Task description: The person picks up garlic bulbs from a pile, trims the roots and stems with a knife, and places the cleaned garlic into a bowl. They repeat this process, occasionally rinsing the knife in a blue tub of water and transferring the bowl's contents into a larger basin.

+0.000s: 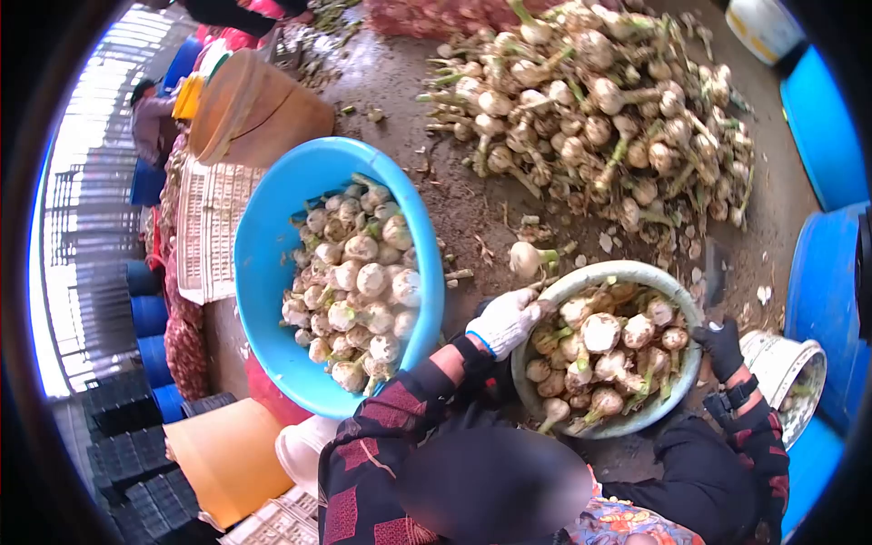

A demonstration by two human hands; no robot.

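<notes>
My left hand (504, 324), in a white glove, has its fingers closed over the left rim of a grey-green basin (519, 372). That basin holds garlic bulbs (601, 333) with short cut stems. On the basin's right side is my right hand (722, 350), in a black fingerless glove, fingers curled and against the rim. A knife (716, 272) with a broad grey blade points away from this hand and appears held in it; the grip is partly hidden. One loose garlic bulb (525, 260) lies just beyond the basin.
A large blue tub (259, 263) of garlic stands at left. Beyond is a big garlic heap (581, 109) on the floor. Blue barrels (827, 272) and a white bucket (772, 359) stand at right. Crates, an orange tub (291, 113) and another person (150, 118) are farther left.
</notes>
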